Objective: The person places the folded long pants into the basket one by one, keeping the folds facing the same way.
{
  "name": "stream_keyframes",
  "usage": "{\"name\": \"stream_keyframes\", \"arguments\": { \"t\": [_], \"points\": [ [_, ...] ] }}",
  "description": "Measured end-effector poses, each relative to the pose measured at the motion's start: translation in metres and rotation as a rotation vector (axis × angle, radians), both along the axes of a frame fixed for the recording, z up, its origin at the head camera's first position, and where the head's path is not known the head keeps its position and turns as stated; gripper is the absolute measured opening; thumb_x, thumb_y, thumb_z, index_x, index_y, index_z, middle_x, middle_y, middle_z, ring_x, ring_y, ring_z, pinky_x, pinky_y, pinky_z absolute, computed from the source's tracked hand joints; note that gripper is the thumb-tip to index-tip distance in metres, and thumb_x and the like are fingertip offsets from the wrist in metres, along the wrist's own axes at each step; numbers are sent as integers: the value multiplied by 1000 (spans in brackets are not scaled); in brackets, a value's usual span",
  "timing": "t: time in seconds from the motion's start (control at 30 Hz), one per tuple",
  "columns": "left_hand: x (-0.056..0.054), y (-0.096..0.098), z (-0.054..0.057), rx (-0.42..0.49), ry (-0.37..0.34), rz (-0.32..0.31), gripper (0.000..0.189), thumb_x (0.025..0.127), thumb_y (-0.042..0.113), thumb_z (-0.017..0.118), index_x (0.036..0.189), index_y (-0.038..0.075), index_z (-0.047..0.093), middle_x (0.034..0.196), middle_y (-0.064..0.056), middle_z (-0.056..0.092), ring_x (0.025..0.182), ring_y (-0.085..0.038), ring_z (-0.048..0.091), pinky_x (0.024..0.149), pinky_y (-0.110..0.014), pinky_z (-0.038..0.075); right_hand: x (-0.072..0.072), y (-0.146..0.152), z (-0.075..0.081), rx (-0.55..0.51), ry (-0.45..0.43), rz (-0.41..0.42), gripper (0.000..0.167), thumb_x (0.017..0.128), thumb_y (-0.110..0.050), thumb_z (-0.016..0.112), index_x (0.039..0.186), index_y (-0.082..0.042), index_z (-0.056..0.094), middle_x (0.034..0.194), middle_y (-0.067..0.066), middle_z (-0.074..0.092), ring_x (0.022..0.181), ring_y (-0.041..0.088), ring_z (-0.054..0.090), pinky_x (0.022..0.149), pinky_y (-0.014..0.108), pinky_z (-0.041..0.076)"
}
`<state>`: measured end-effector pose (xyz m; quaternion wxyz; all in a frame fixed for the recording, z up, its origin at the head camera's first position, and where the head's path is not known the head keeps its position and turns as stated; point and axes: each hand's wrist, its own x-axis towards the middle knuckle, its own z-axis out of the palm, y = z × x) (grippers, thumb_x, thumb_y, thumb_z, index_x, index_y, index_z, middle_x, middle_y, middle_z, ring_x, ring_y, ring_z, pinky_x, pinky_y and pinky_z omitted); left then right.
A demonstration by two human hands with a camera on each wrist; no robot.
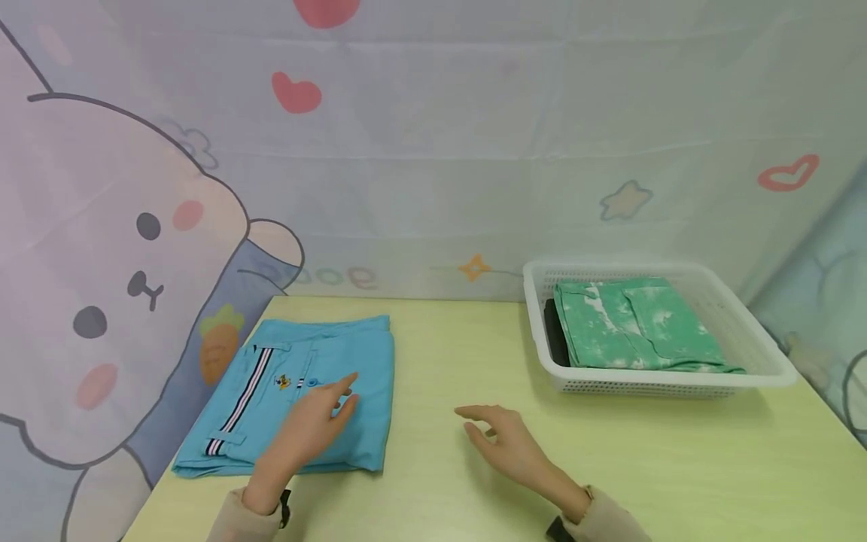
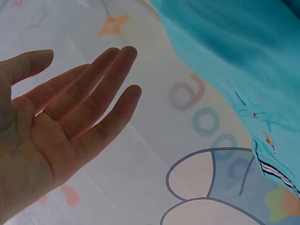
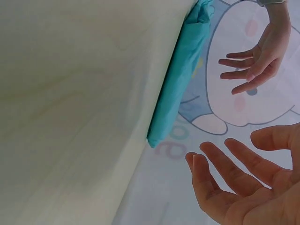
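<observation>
A folded light-blue garment [image 1: 359, 346] with a striped band, a button and a small embroidered figure lies flat on the left of the table. Above it hovers my left hand [image 1: 308, 425], its fingers loosely extended and holding nothing. In the left wrist view the palm of that left hand [image 2: 61, 126] is bare, apart from the blue cloth [image 2: 225, 51]. My right hand [image 1: 508, 444] hangs over the table right of the garment, fingers relaxed and slightly bent. The right wrist view shows this right hand [image 3: 243, 187] with nothing in it and the folded garment's edge [image 3: 178, 84] beyond.
At the back right stands a white plastic basket [image 1: 765, 361]. Inside it lie a folded green and white tie-dye garment [image 1: 637, 324] and something black [image 1: 555, 335] at its left side. A printed curtain [image 1: 433, 150] hangs behind the pale yellow-green table [image 1: 447, 346].
</observation>
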<state>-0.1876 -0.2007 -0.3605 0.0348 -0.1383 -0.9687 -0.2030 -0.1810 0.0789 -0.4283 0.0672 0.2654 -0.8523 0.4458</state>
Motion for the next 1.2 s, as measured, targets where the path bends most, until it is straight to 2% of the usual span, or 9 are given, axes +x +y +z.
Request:
{"name": "stream_keyframes", "arguments": {
  "t": [0.2, 0.37, 0.4, 0.67, 0.87, 1.03, 1.2],
  "points": [
    [0, -7, 4, 4, -49, 18, 42, 92, 22, 49, 131, 7, 45, 101, -11, 65, 91, -27, 62, 60, -28, 48, -1, -6, 2, -5, -47, 7, 25, 91, -16, 51, 112, -9, 61, 110, 9, 64, 98, 24, 61, 67, 20, 50],
    [-1, -14, 6, 2, -70, 20, 43, 92, 23, 48, 132, 7, 43, 112, -13, 62, 92, -27, 62, 65, -32, 50, -2, -9, 2, -28, -93, 18, 24, 90, -14, 51, 110, -8, 62, 109, 9, 65, 95, 23, 62, 65, 17, 49],
    [-2, -15, 6, 2, -72, 18, 43, 93, 23, 47, 132, 7, 43, 116, -13, 60, 92, -27, 62, 66, -33, 50, -2, -10, 2, -32, -102, 18, 24, 90, -14, 51, 110, -8, 62, 108, 10, 65, 94, 23, 63, 65, 17, 49],
    [-4, -24, 11, 31, -94, 49, 45, 93, 26, 45, 133, 6, 42, 115, -16, 60, 94, -28, 61, 63, -31, 50, -3, -14, -2, -76, -190, 67, 26, 92, -17, 49, 111, -6, 62, 106, 13, 65, 93, 24, 63, 66, 17, 50],
    [-6, -36, 14, 61, -87, 54, 46, 94, 22, 45, 133, 0, 40, 114, -21, 59, 92, -30, 62, 71, -38, 51, -5, -16, -2, -116, -244, 104, 28, 92, -18, 49, 111, -3, 61, 104, 14, 66, 91, 27, 62, 63, 17, 49],
    [-9, -46, 13, 86, -100, 65, 45, 94, 20, 45, 132, -2, 39, 113, -23, 58, 93, -32, 61, 74, -41, 50, -7, -19, 0, -173, -335, 142, 29, 91, -17, 50, 112, 1, 60, 104, 19, 64, 92, 33, 62, 61, 23, 53],
    [-11, -56, 12, 78, -106, 93, 47, 94, 22, 44, 133, -2, 38, 115, -24, 57, 95, -34, 60, 74, -42, 50, -10, -21, 0, -232, -463, 170, 32, 92, -17, 48, 115, 3, 57, 108, 24, 61, 94, 37, 61, 63, 29, 54]
  ]
}}
